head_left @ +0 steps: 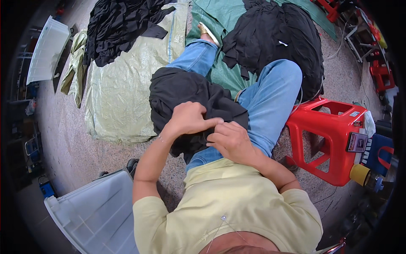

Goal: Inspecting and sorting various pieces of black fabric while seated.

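A black garment lies bunched over my lap and left thigh, across my blue jeans. My left hand is closed on a fold of this black cloth near its lower edge. My right hand sits just beside it, fingers pinched on the same fold, the two hands touching at the fingertips. What the fingertips pinch is too small to make out.
A pile of black cloth lies on a pale green woven sheet at left. Another black pile rests on a dark green tarp. A red plastic stool stands at right, a white plastic crate at lower left.
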Available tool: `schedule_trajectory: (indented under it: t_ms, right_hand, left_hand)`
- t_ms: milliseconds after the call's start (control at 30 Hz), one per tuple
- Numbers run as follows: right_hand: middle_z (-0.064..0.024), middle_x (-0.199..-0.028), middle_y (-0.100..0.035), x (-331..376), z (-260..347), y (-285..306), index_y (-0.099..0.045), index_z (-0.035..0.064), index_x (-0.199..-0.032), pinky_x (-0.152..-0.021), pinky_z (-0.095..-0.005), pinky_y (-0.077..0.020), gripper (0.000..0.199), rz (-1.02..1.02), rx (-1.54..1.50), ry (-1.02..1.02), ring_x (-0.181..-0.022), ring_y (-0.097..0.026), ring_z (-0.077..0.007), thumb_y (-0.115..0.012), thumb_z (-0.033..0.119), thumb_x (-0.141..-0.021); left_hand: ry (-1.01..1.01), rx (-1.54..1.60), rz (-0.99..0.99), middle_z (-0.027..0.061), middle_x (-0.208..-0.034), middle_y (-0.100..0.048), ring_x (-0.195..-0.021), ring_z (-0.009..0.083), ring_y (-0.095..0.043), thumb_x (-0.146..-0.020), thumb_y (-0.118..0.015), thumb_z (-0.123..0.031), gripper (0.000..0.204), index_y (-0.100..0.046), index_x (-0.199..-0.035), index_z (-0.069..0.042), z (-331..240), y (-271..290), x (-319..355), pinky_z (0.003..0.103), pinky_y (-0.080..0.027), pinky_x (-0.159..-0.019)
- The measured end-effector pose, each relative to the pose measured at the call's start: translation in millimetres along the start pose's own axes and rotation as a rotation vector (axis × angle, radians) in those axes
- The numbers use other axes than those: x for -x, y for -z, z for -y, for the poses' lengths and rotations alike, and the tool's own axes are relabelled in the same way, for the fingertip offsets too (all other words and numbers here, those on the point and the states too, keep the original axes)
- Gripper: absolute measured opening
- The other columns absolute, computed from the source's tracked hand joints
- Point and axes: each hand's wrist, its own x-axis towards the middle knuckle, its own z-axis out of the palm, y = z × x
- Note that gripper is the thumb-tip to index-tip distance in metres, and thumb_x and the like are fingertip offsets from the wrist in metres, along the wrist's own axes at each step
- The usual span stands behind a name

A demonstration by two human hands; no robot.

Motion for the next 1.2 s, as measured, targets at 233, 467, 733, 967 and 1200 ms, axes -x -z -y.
schedule_trajectory:
  t_ms: [233,467,733,967,1200]
  right_hand:
    - [-0.0086,-0.08,-0.063,9.0,-10.4,-6.0,-0.065,0.0043,-0.091,-0.063,-0.0363,-0.0486,0.015,-0.061,-0.113,-0.212,-0.07,-0.063,-0.027,-0.074,0.004,-0.079]
    - [-0.0017,-0.084,-0.065,3.7,-30.9,-1.9,-0.065,-0.0014,-0.094,-0.066,-0.0239,-0.0485,0.017,-0.185,-0.475,-0.598,-0.077,-0.059,-0.0056,-0.076,0.002,-0.083]
    - [-0.0017,-0.088,-0.068,13.0,-37.1,-7.7,-0.068,-0.0023,-0.097,-0.072,-0.021,-0.0479,0.013,-0.213,-0.912,-0.712,-0.079,-0.059,-0.0054,-0.072,0.003,-0.086]
    - [0.0017,-0.092,-0.065,11.8,-19.7,-6.9,-0.066,-0.0016,-0.097,-0.074,-0.0184,-0.0464,0.008,-0.334,-1.066,-0.719,-0.082,-0.057,-0.0026,-0.067,-0.001,-0.09]
    - [-0.0102,-0.082,-0.065,2.5,-13.1,-4.1,-0.065,-0.0019,-0.089,-0.061,-0.0267,-0.0472,0.013,-0.244,-0.394,-0.528,-0.071,-0.063,-0.0167,-0.073,-0.002,-0.079]
  left_hand:
    - [-0.138,1.067,-0.198,0.0074,-0.083,-0.071,-0.077,0.018,-0.066,-0.087,-0.067,-0.008,0.011,-0.068,-0.093,0.001,15.2,-57.1,-20.7,0.033,-0.051,-0.069]
    - [-0.019,1.608,-0.262,0.0041,-0.094,-0.071,-0.079,0.0071,-0.064,-0.093,-0.068,-0.007,0.016,-0.069,-0.103,0.004,-18.9,-42.9,12.1,0.022,-0.053,-0.071]
    - [-0.027,1.487,-0.44,0.0009,-0.088,-0.07,-0.075,0.004,-0.059,-0.092,-0.069,-0.006,0.012,-0.072,-0.097,0.005,-19.1,-52.4,15.8,0.021,-0.05,-0.067]
    - [-0.044,1.346,-0.395,-0.0038,-0.084,-0.066,-0.074,0.0014,-0.055,-0.089,-0.07,-0.005,0.012,-0.071,-0.095,0.006,-13.1,-63.1,25.0,0.019,-0.047,-0.066]
    - [0.035,1.599,-0.279,0.0001,-0.085,-0.069,-0.072,0.0028,-0.059,-0.087,-0.069,-0.002,0.007,-0.072,-0.091,0.003,-10.2,-61.3,29.4,0.019,-0.049,-0.065]
